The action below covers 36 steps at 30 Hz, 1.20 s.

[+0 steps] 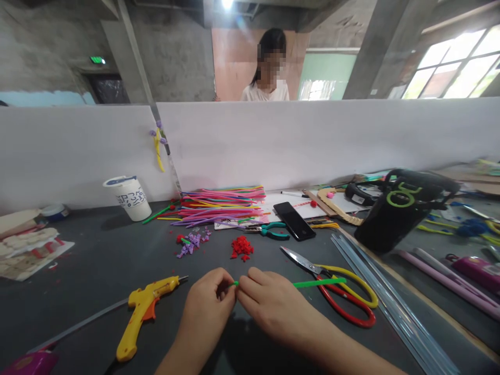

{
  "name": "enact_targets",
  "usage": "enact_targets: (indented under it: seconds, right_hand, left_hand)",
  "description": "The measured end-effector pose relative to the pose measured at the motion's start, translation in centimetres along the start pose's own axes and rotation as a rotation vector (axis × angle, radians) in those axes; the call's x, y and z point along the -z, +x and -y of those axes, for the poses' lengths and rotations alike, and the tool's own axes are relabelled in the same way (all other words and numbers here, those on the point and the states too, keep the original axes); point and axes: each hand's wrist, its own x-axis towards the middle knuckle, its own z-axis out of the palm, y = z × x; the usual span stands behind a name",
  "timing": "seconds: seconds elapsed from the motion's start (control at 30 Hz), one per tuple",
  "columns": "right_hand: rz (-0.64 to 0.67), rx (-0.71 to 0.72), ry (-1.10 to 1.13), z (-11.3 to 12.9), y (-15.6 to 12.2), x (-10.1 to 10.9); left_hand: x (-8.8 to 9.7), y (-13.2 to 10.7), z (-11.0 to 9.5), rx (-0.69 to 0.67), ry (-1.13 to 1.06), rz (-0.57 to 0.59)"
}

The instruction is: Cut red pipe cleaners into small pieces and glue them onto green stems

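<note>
A green pipe cleaner (318, 283) runs through both my hands, its long end sticking out to the right over the scissors. My left hand (209, 302) pinches it near its left tip, thumb and fingers curled together. Beside it, touching at the fingertips, my right hand (269, 302) is closed around the same strand. Just beyond my hands lies a pile of small red pieces (242, 247), with purple pieces (193, 244) to its left. Scissors (332, 286) with yellow and red handles rest to the right. A yellow glue gun (146, 312) lies on the left.
Behind the piles are a bundle of colourful pipe cleaners (222, 205), teal-handled pliers (273, 230) and a phone (294, 220). A white cup (130, 198) stands at left, a black bottle (402, 213) at right near clear glue sticks (390, 302). A person (269, 67) is beyond the white partition (292, 140).
</note>
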Motion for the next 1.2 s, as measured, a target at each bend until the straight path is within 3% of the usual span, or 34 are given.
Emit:
enact_targets:
  seconds: [0.1,0.2,0.33,0.43,0.53,0.67,0.77,0.9,1.0,1.07,1.13,1.2]
  right_hand:
    - [0.036,0.036,0.185,-0.8,0.1,0.4]
    - [0.013,-0.118,0.58,-1.4,0.1,0.5]
    - [0.095,-0.526,1.326,-1.6,0.2,0.2]
    - [0.094,-0.704,1.597,-1.3,0.5,-0.2]
    - [-0.039,-0.762,1.466,-0.8,0.8,-0.7]
    - [-0.238,-0.52,0.806,0.1,0.7,-1.5]
    - [-0.271,-0.339,0.338,0.7,0.3,-2.2]
    - [-0.189,-0.148,0.018,0.4,0.0,-2.2]
    - [-0.109,-0.048,-0.009,-0.3,-0.1,-1.9]
    - [-0.086,-0.038,0.068,-0.7,0.0,-1.8]
    - [-0.084,-0.087,0.239,-0.9,0.1,-1.7]
    - [-0.073,-0.236,0.531,-0.9,0.3,-1.4]
  left_hand:
    - [0.5,0.3,0.3,0.081,-0.114,0.242]
    - [1.3,0.4,0.3,0.188,-0.365,0.454]
    - [2.0,0.3,0.1,0.252,-0.572,0.515]
    - [2.0,0.1,0.0,0.268,-0.673,0.49]
    - [1.5,0.1,-0.1,0.287,-0.787,0.386]
    - [0.6,0.3,0.0,0.299,-0.8,0.173]
    - [0.1,0.5,0.2,0.215,-0.548,0.035]
    - [0.0,0.4,0.4,0.012,-0.063,-0.04]
    - [0.2,0.3,0.4,-0.101,0.111,0.012]
    - [0.5,0.3,0.3,-0.095,0.105,0.11]
    - [1.0,0.4,0.3,-0.041,0.014,0.238]
    - [1.4,0.4,0.3,0.039,-0.148,0.358]
